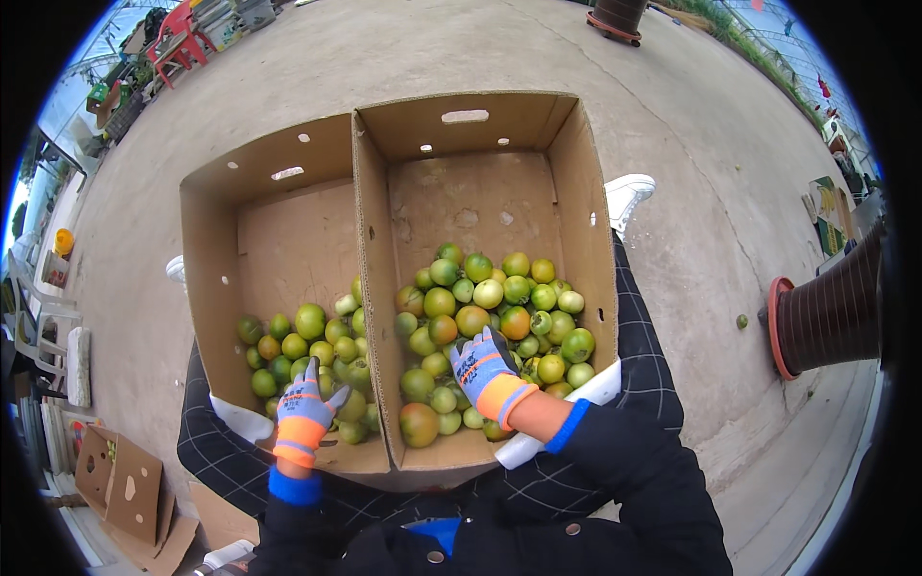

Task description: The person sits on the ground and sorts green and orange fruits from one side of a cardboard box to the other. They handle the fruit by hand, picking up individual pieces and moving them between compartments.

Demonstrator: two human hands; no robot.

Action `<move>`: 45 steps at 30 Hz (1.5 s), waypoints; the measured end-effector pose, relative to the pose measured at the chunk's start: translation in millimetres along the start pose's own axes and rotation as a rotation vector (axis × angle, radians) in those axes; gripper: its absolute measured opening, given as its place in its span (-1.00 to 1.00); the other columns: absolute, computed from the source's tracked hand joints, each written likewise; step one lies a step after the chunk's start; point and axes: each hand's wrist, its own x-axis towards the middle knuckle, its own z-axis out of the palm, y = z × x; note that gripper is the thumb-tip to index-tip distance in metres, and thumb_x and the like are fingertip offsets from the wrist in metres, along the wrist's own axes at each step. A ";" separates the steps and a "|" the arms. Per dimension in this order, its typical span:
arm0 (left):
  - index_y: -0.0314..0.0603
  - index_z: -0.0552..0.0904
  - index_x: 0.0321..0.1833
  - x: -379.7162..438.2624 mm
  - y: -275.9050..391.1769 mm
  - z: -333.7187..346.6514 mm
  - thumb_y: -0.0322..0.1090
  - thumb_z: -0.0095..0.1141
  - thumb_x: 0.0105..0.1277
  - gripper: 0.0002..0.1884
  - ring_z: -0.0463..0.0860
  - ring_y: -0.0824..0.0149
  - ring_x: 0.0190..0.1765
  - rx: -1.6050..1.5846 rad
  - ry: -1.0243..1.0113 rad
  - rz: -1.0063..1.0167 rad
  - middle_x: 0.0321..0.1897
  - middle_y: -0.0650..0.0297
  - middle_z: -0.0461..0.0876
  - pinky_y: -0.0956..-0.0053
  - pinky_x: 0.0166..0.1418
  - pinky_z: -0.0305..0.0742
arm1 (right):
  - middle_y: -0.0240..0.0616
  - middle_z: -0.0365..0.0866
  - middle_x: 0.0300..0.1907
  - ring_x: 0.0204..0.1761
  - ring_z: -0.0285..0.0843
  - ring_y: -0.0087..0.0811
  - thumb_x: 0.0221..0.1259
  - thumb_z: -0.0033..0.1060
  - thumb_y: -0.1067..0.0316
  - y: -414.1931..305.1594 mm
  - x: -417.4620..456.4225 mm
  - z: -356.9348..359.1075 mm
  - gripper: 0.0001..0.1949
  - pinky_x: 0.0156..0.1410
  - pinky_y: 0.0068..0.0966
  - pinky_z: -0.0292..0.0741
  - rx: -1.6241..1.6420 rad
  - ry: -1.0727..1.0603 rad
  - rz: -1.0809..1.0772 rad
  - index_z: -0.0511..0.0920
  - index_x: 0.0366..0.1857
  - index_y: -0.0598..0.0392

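Two open cardboard boxes stand side by side in front of me, a left one [209,237] and a right one [468,119], each with green and orange-tinged tomatoes heaped at the near end. My left hand [306,410], in a grey and orange work glove, rests over tomatoes [310,321] in the left box. Its fingers are apart and nothing shows held in it. Over in the right box, my right hand [488,374], gloved alike, reaches down among tomatoes [472,321]. Its fingertips are partly hidden, so a grip cannot be made out.
White foam padding [562,417] lies at the right box's near corner. On the concrete floor [677,144] are a large dark pot [828,324] at the right, another pot [618,14] at the top, a red plastic chair [176,39], and a smaller cardboard box [137,482] at lower left.
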 end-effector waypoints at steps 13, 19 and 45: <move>-0.11 0.39 0.33 -23.7 109.5 -26.8 -0.11 0.54 -0.16 -0.09 0.41 -0.10 0.29 -0.357 0.413 0.839 0.32 -0.11 0.32 0.10 0.31 0.35 | -0.40 0.56 -0.05 -0.06 0.42 -0.61 0.22 0.31 0.27 41.6 -25.6 -51.3 -0.58 0.05 -0.56 0.47 1.832 0.032 -0.409 0.46 0.11 0.18; -0.23 0.50 0.23 -16.4 84.1 -34.6 -0.31 0.46 -0.07 -0.29 0.53 0.01 0.11 -0.506 0.491 0.519 0.11 0.01 0.51 0.26 0.14 0.51 | -0.25 0.68 -0.25 -0.15 0.61 -0.27 0.32 0.05 -0.11 31.7 -20.7 -38.2 -0.55 -0.06 -0.39 0.46 1.196 0.214 -0.282 0.56 0.01 0.08; -0.13 0.54 0.23 -29.1 95.1 -35.7 -0.21 0.41 -0.03 -0.33 0.51 0.03 0.19 -0.281 0.387 0.838 0.28 0.05 0.44 0.25 0.21 0.43 | -0.39 0.59 -0.07 0.00 0.46 -0.63 0.23 0.28 0.40 24.6 -20.1 -46.0 -0.65 0.15 -0.62 0.45 2.133 -0.175 -0.452 0.49 0.08 0.20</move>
